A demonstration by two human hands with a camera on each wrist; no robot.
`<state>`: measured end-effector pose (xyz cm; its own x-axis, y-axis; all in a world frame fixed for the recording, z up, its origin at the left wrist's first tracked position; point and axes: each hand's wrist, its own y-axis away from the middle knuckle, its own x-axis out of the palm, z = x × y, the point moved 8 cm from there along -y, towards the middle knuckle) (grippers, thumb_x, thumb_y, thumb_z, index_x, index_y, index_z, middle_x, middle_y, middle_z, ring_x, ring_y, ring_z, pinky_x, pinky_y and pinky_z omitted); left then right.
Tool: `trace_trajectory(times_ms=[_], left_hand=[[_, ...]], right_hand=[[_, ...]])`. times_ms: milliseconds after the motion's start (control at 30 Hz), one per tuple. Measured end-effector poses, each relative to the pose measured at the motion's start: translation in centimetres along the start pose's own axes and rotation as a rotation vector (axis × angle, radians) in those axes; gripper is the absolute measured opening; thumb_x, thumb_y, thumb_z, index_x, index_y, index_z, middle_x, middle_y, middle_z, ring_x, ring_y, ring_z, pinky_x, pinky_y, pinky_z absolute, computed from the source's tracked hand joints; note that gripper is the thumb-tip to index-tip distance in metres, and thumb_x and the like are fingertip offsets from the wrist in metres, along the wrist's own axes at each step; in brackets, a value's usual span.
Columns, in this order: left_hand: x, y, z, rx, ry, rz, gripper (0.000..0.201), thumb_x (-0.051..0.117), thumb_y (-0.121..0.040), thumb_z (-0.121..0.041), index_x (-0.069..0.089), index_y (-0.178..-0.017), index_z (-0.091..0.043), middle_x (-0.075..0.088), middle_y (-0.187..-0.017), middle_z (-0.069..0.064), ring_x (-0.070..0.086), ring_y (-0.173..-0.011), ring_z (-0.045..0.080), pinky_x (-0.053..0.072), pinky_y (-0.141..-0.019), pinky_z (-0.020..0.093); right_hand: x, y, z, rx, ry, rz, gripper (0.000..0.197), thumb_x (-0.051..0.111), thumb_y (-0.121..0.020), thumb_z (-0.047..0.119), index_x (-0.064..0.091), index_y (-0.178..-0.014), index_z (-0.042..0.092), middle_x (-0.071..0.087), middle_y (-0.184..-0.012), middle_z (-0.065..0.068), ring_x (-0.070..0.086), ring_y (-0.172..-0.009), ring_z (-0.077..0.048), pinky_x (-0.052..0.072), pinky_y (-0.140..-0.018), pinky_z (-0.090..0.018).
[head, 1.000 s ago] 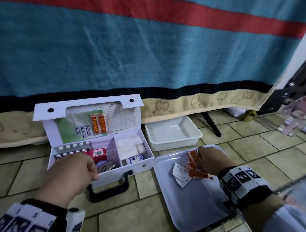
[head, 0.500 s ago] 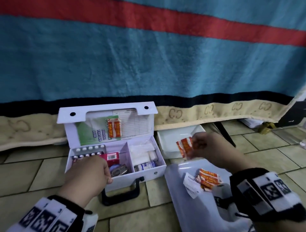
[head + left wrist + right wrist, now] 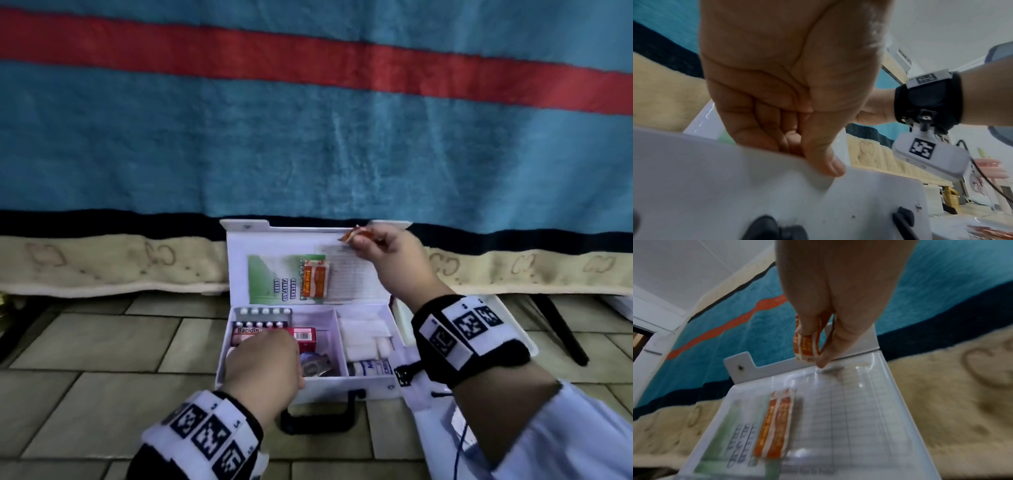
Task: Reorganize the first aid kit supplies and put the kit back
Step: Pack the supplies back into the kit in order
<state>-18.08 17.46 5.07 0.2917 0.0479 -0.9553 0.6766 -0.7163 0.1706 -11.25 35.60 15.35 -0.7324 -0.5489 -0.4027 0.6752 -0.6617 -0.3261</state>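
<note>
The white first aid kit (image 3: 363, 387) stands open on the tiled floor, lid upright. My left hand (image 3: 265, 363) grips its front wall (image 3: 777, 186), thumb on the outside, fingers curled over the rim. My right hand (image 3: 383, 251) pinches an orange-and-white plaster strip (image 3: 356, 235) at the top edge of the lid (image 3: 838, 402); the right wrist view shows that strip (image 3: 806, 345) bent between thumb and finger. More orange plasters (image 3: 314, 278) sit behind the lid's clear pocket beside a green leaflet (image 3: 270, 279). Inside lie blister packs (image 3: 263, 313), a red Bacidin box (image 3: 301, 334), gauze (image 3: 364, 330) and a small bottle (image 3: 371, 368).
A white tray (image 3: 431, 414) lies on the floor right of the kit, mostly hidden by my right forearm. A second white tub (image 3: 400, 318) stands behind it. A blue and red blanket (image 3: 308, 137) hangs behind the kit. A black leg (image 3: 558, 329) slants down at the right.
My right hand has lifted a plaster strip from the tray and carried it left and up to the top of the kit's lid. My left hand stays on the kit's front wall.
</note>
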Motion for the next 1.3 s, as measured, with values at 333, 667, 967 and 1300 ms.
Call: trace_trajectory(times_ms=[333,667,967,1300], left_hand=[[0.0,0.1,0.2,-0.014,0.018,-0.006,0.024,0.071,-0.074,-0.029,0.071,-0.096,-0.018,0.07,-0.102,-0.002,0.062,-0.102,0.017,0.053,-0.088,0.035],[-0.6,0.3,0.0,0.018,0.085,0.001,0.003,0.074,-0.075,-0.026,0.073,-0.077,-0.024,0.073,-0.092,-0.003,0.065,-0.095,0.014,0.051,-0.083,0.025],[-0.9,0.6,-0.1,0.048,0.146,-0.032,0.015,0.069,-0.077,-0.021,0.068,-0.065,-0.028,0.073,-0.08,-0.011,0.063,-0.09,0.005,0.051,-0.081,0.023],[-1.1,0.8,-0.3,0.051,0.151,-0.034,0.02,0.066,-0.079,-0.018,0.065,-0.061,-0.027,0.074,-0.079,-0.013,0.064,-0.09,0.003,0.051,-0.083,0.023]], right_hand=[[0.7,-1.8,2.0,-0.089,0.279,0.061,0.014,0.06,-0.089,0.01,0.074,-0.087,0.012,0.071,-0.083,-0.001,0.06,-0.074,-0.009,0.04,-0.068,-0.006],[1.8,-0.9,0.9,-0.178,0.613,0.164,0.013,0.064,-0.086,0.018,0.075,-0.092,0.018,0.074,-0.091,0.001,0.066,-0.086,-0.017,0.05,-0.079,-0.03],[1.8,-1.3,2.0,-0.269,0.6,0.088,0.014,0.063,-0.087,0.023,0.074,-0.095,0.021,0.074,-0.096,0.003,0.066,-0.091,-0.017,0.051,-0.082,-0.032],[2.6,-1.5,1.1,-0.064,0.759,0.263,0.016,0.052,-0.094,0.026,0.066,-0.101,0.02,0.062,-0.082,-0.001,0.059,-0.08,-0.024,0.042,-0.068,-0.027]])
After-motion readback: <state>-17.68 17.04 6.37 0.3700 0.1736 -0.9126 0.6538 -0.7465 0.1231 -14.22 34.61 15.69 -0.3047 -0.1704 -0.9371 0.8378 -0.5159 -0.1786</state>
